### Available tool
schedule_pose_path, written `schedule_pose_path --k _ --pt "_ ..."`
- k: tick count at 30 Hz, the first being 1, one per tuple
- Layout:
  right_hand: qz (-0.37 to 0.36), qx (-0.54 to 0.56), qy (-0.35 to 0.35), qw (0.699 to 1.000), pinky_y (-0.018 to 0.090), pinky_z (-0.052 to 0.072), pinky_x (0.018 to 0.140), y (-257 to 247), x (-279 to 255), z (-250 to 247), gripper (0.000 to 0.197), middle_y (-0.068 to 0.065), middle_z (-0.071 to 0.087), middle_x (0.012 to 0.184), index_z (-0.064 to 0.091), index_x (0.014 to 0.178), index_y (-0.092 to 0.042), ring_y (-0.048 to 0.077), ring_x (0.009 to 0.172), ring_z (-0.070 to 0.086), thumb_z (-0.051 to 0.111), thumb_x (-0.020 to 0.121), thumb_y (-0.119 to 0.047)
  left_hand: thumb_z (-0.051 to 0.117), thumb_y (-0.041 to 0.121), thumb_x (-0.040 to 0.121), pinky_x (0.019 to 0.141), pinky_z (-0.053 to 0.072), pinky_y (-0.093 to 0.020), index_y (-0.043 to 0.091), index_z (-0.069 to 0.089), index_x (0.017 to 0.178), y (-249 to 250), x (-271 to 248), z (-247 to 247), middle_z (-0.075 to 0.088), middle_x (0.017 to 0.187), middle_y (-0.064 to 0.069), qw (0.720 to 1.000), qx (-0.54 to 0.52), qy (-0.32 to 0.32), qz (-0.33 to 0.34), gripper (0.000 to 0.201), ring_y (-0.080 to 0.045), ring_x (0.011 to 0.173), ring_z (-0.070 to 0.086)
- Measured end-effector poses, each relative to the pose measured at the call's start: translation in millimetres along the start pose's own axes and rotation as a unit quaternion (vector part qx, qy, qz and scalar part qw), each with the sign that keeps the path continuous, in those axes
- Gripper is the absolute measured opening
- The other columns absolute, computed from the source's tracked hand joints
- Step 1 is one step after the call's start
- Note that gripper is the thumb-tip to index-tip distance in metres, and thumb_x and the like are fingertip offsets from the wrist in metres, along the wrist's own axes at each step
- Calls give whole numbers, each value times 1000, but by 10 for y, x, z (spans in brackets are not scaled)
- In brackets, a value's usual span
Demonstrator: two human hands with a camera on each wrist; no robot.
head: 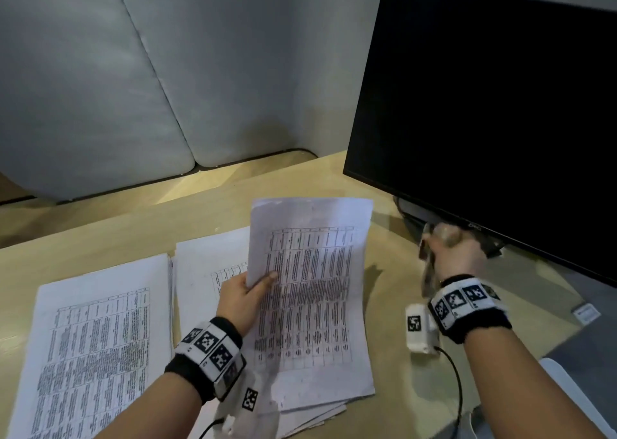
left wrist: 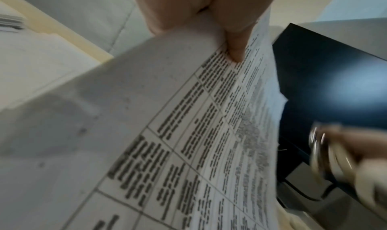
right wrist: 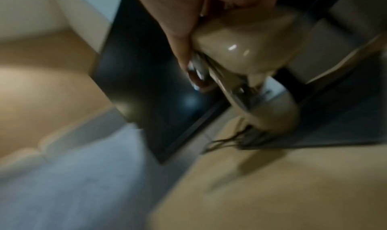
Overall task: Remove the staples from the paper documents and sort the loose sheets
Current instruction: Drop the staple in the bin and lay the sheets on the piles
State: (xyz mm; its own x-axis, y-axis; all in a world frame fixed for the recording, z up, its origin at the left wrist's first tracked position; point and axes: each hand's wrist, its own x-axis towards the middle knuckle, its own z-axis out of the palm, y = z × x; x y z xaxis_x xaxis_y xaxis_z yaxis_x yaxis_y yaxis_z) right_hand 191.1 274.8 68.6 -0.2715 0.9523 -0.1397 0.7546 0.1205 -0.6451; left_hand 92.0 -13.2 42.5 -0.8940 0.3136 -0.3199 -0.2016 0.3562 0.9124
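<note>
Two stacks of loose sheets [head: 100,331] lie on the surface [head: 394,365]. The left hand [head: 245,296] pinches a stapled document [head: 310,291] by its edge, lifted; the right hand [head: 450,255] clenches a staple remover [right wrist: 247,51] near the monitor [head: 494,111]. Risk: the lightly pinched pages could sag or slip, and a blurred, hurried remover might tear the corner.

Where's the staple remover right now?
In the right hand, the staple remover is gripped, right of the held sheets, under the monitor.
</note>
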Motion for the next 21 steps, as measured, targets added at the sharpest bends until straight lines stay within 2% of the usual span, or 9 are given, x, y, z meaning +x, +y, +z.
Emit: schedule_pose_path --k 2,5,8,10,11,13,15,18,21 --pt "-23 -134 -80 988 37 46 84 238 -34 117 35 27 62 109 62 105 6 38 106 58 68 85 -22 62 22 86 69 52 -40 15 61 71 -40 26 -3 61 75 -15 1000 9 -4 1 16 -23 72 55" --pt "-26 -238 -136 962 33 48 79 517 -22 373 25 22 65 107 66 105 1 33 100 60 62 89 -17 63 24 85 74 53 -44 20 62 75 -41 41 26 66 84 -21 1000 -1 -6 4 11 -25 75 59" --pt "0 -302 -187 935 28 47 78 656 12 502 25 17 64 113 64 110 -3 31 105 59 49 95 -16 62 24 85 66 50 -30 22 61 77 -19 40 55 64 83 -14 1000 -13 -19 10 8 -22 76 56" --pt "-52 -317 -199 926 29 46 89 649 30 535 35 15 61 120 56 122 -8 31 114 53 51 93 -28 62 22 85 62 47 -21 24 61 78 14 36 61 63 81 -8 999 -24 -26 25 8 -21 75 56" --pt "-91 -282 -205 933 34 41 99 599 13 542 49 11 56 129 45 134 -13 30 124 45 50 93 -39 62 20 85 61 47 -18 25 61 78 35 32 52 63 80 -4 999 -29 -26 34 8 -19 74 56" --pt "-114 -35 -276 954 41 28 111 338 -152 423 62 -5 43 142 32 144 -27 20 136 33 41 90 -58 62 19 85 59 48 -13 26 61 79 105 27 26 64 79 2 998 -41 -17 53 9 -13 74 58" --pt "-116 244 -340 901 33 38 103 -22 -366 279 53 -19 55 128 48 130 -33 5 119 52 42 85 -60 62 18 85 61 48 -14 26 62 80 212 31 -12 66 80 5 995 -57 -2 80 9 -7 74 61" --pt "-193 353 -326 856 16 51 71 -417 -531 104 13 -16 73 83 65 95 -15 1 80 68 63 84 -8 61 11 85 59 50 -14 23 64 79 426 21 -96 70 70 11 986 -100 15 132 14 3 67 63" --pt "-218 375 -296 851 12 49 57 -566 -589 69 21 -13 70 64 65 75 -11 -1 62 66 63 79 9 64 8 83 59 51 -13 23 66 79 580 -6 -202 70 70 20 975 -123 24 182 16 4 67 64"
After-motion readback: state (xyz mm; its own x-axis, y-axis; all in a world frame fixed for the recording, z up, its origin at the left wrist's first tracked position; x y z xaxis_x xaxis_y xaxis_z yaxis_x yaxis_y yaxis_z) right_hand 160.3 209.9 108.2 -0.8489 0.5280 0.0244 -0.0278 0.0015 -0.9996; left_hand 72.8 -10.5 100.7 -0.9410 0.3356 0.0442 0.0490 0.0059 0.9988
